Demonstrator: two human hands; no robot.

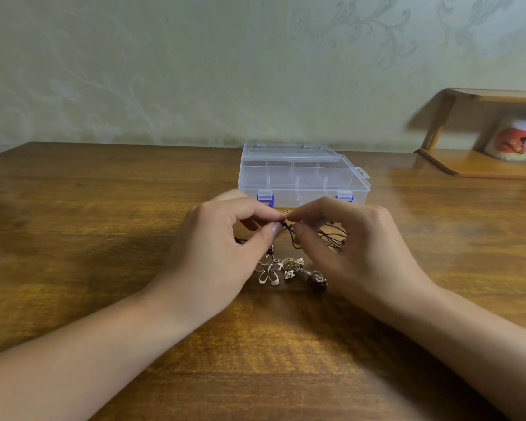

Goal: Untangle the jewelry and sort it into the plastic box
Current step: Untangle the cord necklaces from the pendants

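On a brown wooden table (pixel 104 238), the person's left hand (pixel 222 247) and right hand (pixel 346 247) meet just in front of a clear plastic compartment box with blue latches (pixel 301 177). Each hand pinches the same tangle of dark brown cord (pixel 289 230) between thumb and forefinger, the fingertips of the two hands almost touching over a knot. Loops of the cord run on to the right, behind the right hand's curled fingers, and a short end shows on the table left of the left hand.

Below the pinch, between the two wrists, the pendants lie on the wood: a pale flower-shaped metal pendant (pixel 268 273), a gold-toned filigree bead (pixel 292 263), a small silvery star charm (pixel 289 275) and a dark ornate pendant (pixel 316 279) just beside the right hand. They lie close together, some touching.

The box sits well back from the table's near edge; whether its lid is shut cannot be told. Its dividers show through, and no jewellery is visible in the compartments.

At far right, a low wooden shelf (pixel 456 165) holds a white tin with an orange picture (pixel 516 144), before a pale patterned wall (pixel 195 71)
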